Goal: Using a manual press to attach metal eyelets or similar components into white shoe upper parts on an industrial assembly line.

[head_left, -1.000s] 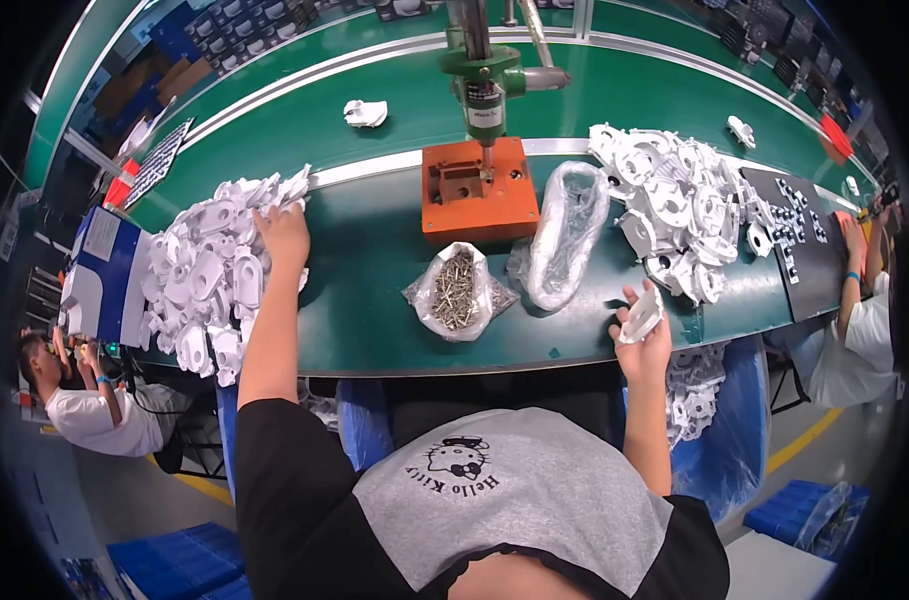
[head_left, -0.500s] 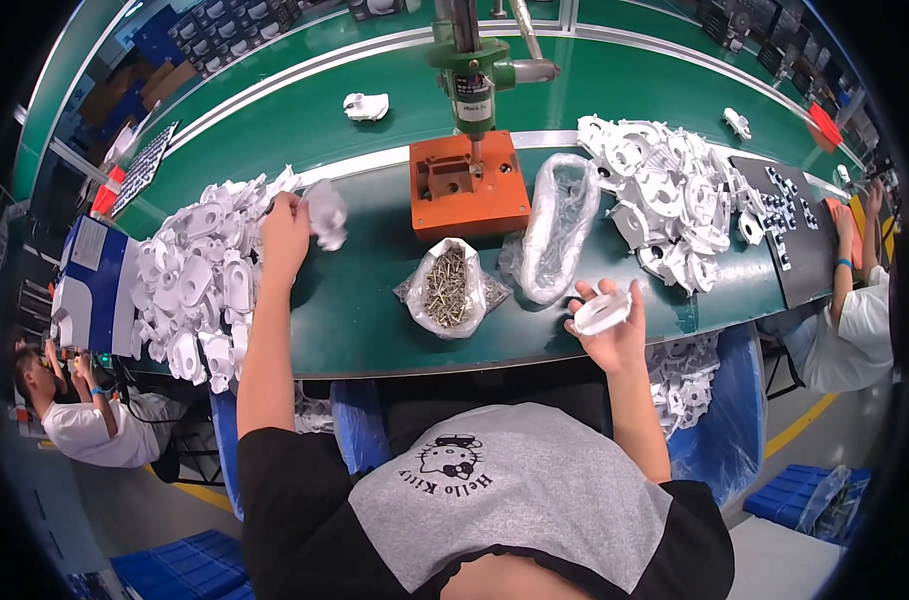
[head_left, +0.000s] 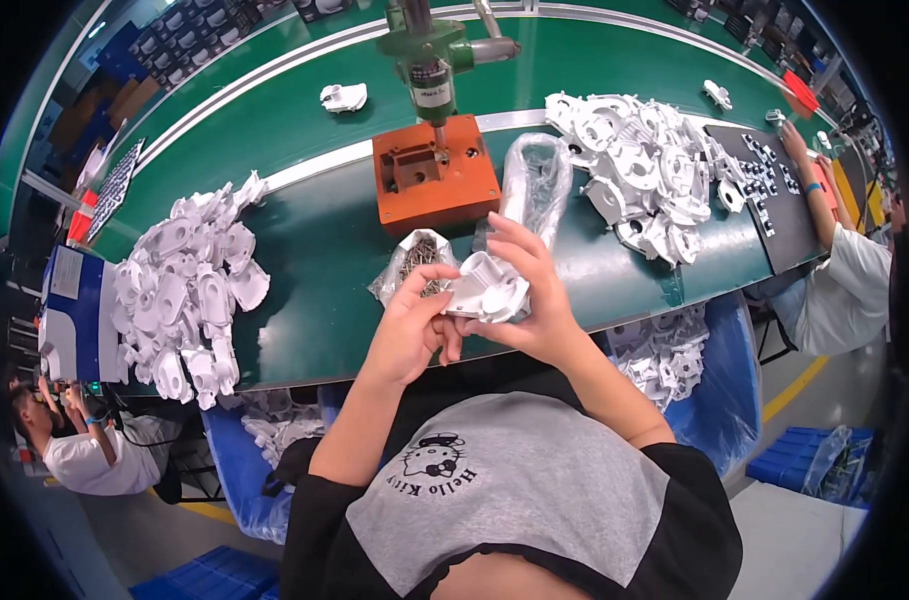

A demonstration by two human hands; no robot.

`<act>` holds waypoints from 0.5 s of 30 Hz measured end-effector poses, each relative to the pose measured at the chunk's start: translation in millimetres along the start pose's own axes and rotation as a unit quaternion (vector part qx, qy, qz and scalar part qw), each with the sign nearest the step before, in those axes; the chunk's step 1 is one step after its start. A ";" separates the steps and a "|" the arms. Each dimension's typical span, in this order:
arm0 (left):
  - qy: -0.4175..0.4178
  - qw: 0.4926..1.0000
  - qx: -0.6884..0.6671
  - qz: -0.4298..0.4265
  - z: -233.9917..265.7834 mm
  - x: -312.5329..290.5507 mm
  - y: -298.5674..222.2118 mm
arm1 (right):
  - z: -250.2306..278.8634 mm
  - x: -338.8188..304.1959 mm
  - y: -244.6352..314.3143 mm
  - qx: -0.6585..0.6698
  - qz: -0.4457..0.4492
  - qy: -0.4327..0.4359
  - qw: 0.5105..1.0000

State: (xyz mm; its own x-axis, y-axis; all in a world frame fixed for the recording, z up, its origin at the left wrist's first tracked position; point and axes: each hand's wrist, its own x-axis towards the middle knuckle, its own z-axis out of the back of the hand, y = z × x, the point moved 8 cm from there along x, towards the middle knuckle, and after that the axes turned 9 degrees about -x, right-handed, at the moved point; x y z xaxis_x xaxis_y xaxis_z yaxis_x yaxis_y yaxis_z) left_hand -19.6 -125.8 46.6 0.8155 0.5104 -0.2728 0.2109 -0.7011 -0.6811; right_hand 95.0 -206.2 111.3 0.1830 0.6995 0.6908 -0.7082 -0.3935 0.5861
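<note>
In front of my body, both hands hold a white moulded plastic housing (head_left: 493,292); whether it is one piece or two pieces held together I cannot tell. My left hand (head_left: 412,325) pinches its left edge between thumb and fingers. My right hand (head_left: 537,300) grips it from the right, fingers raised over its far side and thumb beneath. Just behind my left fingers sits a bag of screws (head_left: 420,258), partly covered by that hand. Beyond it an orange fixture block (head_left: 400,205) stands under a green screwdriving press (head_left: 430,75).
White plastic parts are heaped at left (head_left: 180,290) and right (head_left: 645,165). A clear plastic bag (head_left: 535,180) lies beside the fixture. Blue lined bins (head_left: 720,400) sit below the table edge. A co-worker's arm (head_left: 820,210) reaches over a dark board (head_left: 750,220) at right.
My left hand has come from the left heap to the middle, and my right hand has moved left with its white part. The hands now meet at the housing. The view has shifted slightly.
</note>
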 end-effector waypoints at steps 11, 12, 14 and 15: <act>-0.013 0.842 0.501 -0.199 -22.5 -14.8 -2.9 | -15.9 -19.8 -28.2 0.165 -0.231 -0.002 0.959; -0.029 0.833 0.508 -0.218 -26.6 -17.3 -6.5 | -15.5 -20.2 -29.5 0.164 -0.231 -0.001 0.959; -0.012 0.803 0.532 -0.271 -36.4 -20.8 -13.0 | -17.4 -21.6 -31.5 0.155 -0.228 0.022 0.961; 0.006 0.768 0.553 -0.322 -44.8 -25.6 -17.2 | -17.0 -21.0 -31.7 0.154 -0.228 0.022 0.961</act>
State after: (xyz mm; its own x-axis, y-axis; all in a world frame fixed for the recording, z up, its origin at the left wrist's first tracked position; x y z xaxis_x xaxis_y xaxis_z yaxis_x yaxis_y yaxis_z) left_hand -20.0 -149.2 95.8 0.7405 0.5651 0.3638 -0.0099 0.5504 -0.8348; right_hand 102.0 -198.3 71.0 0.3925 0.8632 0.3176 -0.3244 -0.1933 0.9260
